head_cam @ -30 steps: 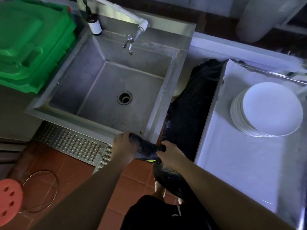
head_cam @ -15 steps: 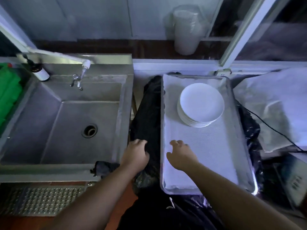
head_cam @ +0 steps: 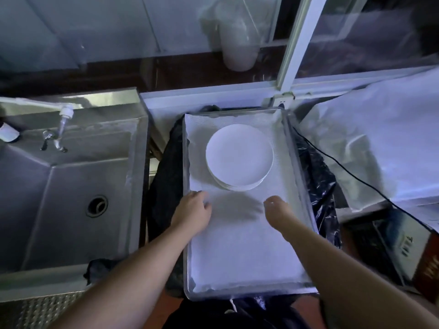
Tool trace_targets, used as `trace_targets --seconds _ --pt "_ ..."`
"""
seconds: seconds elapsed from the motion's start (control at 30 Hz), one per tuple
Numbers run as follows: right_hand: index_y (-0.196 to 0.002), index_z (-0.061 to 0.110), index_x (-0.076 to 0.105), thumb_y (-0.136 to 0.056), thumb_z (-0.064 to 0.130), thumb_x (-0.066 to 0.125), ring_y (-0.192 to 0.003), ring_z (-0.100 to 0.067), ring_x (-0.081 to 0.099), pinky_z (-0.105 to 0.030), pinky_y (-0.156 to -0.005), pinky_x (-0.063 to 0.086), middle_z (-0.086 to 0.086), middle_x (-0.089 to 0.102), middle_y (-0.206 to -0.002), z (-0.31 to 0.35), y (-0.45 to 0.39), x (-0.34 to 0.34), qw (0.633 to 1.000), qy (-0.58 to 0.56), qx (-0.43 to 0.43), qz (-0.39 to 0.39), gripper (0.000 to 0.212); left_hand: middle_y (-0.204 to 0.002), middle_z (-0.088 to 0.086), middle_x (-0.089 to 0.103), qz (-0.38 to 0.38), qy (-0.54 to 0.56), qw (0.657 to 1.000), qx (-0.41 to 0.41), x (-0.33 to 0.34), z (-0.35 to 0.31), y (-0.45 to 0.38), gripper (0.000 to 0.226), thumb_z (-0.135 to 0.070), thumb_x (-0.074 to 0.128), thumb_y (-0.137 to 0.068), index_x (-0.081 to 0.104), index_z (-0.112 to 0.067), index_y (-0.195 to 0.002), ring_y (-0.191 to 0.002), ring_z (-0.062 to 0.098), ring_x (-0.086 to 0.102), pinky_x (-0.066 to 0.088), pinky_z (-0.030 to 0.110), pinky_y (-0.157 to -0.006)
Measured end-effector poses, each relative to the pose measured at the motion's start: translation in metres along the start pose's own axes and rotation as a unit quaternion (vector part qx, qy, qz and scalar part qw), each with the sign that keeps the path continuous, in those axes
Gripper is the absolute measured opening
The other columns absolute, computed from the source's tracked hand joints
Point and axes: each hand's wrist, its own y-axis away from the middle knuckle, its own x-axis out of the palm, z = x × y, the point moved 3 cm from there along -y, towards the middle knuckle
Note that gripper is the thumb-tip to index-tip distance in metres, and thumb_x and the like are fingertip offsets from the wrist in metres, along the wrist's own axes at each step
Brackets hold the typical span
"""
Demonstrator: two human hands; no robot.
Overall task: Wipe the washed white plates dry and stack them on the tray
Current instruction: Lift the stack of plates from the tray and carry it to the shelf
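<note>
A: Two hands reach over the tray (head_cam: pixel 295 162). Your left hand (head_cam: pixel 193 211) hangs above the tray's left edge, its fingers loosely spread and holding nothing. Your right hand (head_cam: pixel 276 210) is near the middle of the tray, also holding nothing; its fingers bend downward, and the blur hides whether the tips touch the liner.

B: Where are the plates, and how do they lie?

A: One stack of white plates (head_cam: pixel 238 155) rests in the far half of the tray, on the white cloth liner (head_cam: pixel 237 252) that covers the tray floor. Both your hands are just short of the stack, apart from it, one to each side of its near rim. How many plates the stack holds cannot be counted.

B: What surrounds the tray?

A: Left of it is a steel sink (head_cam: pixel 71 186) with a round drain (head_cam: pixel 97 206) and a tap (head_cam: pixel 60 129) at the back wall. A dark cloth (head_cam: pixel 95 269) lies draped over the sink's near rim, beside your left forearm. Black plastic sheeting (head_cam: pixel 164 186) fills the gap between sink and tray and shows again along the tray's right side. A black cable (head_cam: pixel 356 181) crosses a pale sheet (head_cam: pixel 380 143) to the right. A printed box (head_cam: pixel 403 245) stands at the lower right. A white cylindrical container (head_cam: pixel 238 43) stands against the back wall, behind the tray.
</note>
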Motion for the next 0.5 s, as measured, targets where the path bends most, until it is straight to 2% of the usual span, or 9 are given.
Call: trace_targets --seconds 0.03,0.07,0.1,0.17,0.23,0.3,0.37,0.43,0.5 --pt "-0.089 0.024 0.048 -0.105 0.024 0.040 -0.076 -0.023 0.048 -0.032 -0.064 0.040 -0.004 0.053 -0.094 0.001 -0.009 -0.009 1.000 -0.019 0.006 -0.008 0.017 -0.088 -0.002 0.056 -0.004 0.034 0.999 -0.019 -0.002 -0.007 -0.005 0.025 -0.030 0.041 -0.104 0.052 -0.018 -0.085 -0.076 0.022 0.059 0.045 0.036 -0.057" --pt "-0.086 0.020 0.049 -0.105 0.032 0.036 -0.077 -0.026 0.050 -0.033 -0.067 0.041 -0.005 0.051 -0.091 0.003 -0.017 -0.017 0.998 -0.059 0.005 -0.006 0.026 -0.082 -0.004 0.052 -0.007 0.082 0.996 -0.044 -0.005 -0.014 -0.009 0.032 -0.035 0.036 -0.108 0.050 -0.020 -0.083 -0.072 0.019 0.056 0.040 0.033 -0.055" --pt "-0.095 0.015 0.055 -0.104 0.045 0.034 -0.087 -0.031 0.056 -0.037 -0.079 0.048 -0.008 0.053 -0.097 0.006 -0.027 -0.023 0.995 -0.103 0.005 0.006 0.038 -0.079 -0.004 0.050 -0.016 0.140 0.987 -0.072 -0.010 -0.021 -0.012 0.036 -0.040 0.032 -0.110 0.051 -0.021 -0.086 -0.070 0.016 0.054 0.037 0.031 -0.056" --pt "-0.132 0.014 0.058 -0.095 0.069 0.032 -0.108 -0.035 0.062 -0.053 -0.101 0.052 -0.008 0.059 -0.120 0.012 -0.045 -0.035 0.981 -0.193 0.005 0.015 0.071 -0.090 -0.003 0.058 -0.021 0.246 0.962 -0.116 -0.012 -0.029 -0.024 0.039 -0.047 0.030 -0.110 0.058 -0.021 -0.103 -0.081 0.015 0.056 0.042 0.032 -0.068" --pt "-0.148 0.022 0.050 -0.100 0.071 0.038 -0.115 -0.032 0.060 -0.055 -0.107 0.050 -0.005 0.057 -0.133 0.024 -0.057 -0.045 0.959 -0.281 0.001 0.026 0.069 -0.115 0.001 0.065 -0.016 0.326 0.935 -0.143 -0.012 -0.034 -0.040 0.051 -0.057 0.030 -0.106 0.060 -0.020 -0.124 -0.106 0.021 0.061 0.047 0.039 -0.091" --pt "-0.150 0.030 0.049 -0.101 0.069 0.045 -0.123 -0.028 0.055 -0.051 -0.108 0.049 0.001 0.052 -0.138 0.040 -0.066 -0.054 0.941 -0.336 -0.003 0.038 0.063 -0.123 -0.006 0.070 -0.024 0.408 0.896 -0.175 -0.005 -0.034 -0.056 0.064 -0.076 0.035 -0.092 0.062 -0.033 -0.130 -0.116 0.019 0.064 0.047 0.045 -0.106" --pt "-0.143 0.036 0.051 -0.099 0.069 0.051 -0.126 -0.026 0.052 -0.049 -0.106 0.048 0.003 0.052 -0.138 0.053 -0.077 -0.058 0.930 -0.364 -0.017 0.050 0.055 -0.124 -0.012 0.071 -0.027 0.489 0.851 -0.191 0.000 -0.037 -0.070 0.067 -0.083 0.040 -0.083 0.060 -0.044 -0.133 -0.116 0.014 0.066 0.049 0.045 -0.106" --pt "-0.133 0.039 0.054 -0.095 0.070 0.057 -0.127 -0.027 0.053 -0.047 -0.103 0.046 0.003 0.056 -0.139 0.061 -0.089 -0.059 0.926 -0.372 -0.028 0.054 0.049 -0.128 -0.010 0.071 -0.029 0.554 0.807 -0.201 -0.002 -0.049 -0.077 0.059 -0.073 0.043 -0.092 0.059 -0.039 -0.138 -0.117 0.015 0.066 0.053 0.039 -0.097" --pt "-0.133 0.037 0.056 -0.086 0.073 0.064 -0.126 -0.027 0.056 -0.048 -0.107 0.045 0.002 0.059 -0.138 0.066 -0.098 -0.057 0.925 -0.372 -0.029 0.065 0.060 -0.122 -0.008 0.075 -0.027 0.598 0.776 -0.201 -0.002 -0.057 -0.090 0.045 -0.064 0.044 -0.101 0.065 -0.037 -0.131 -0.114 0.017 0.068 0.056 0.039 -0.090"
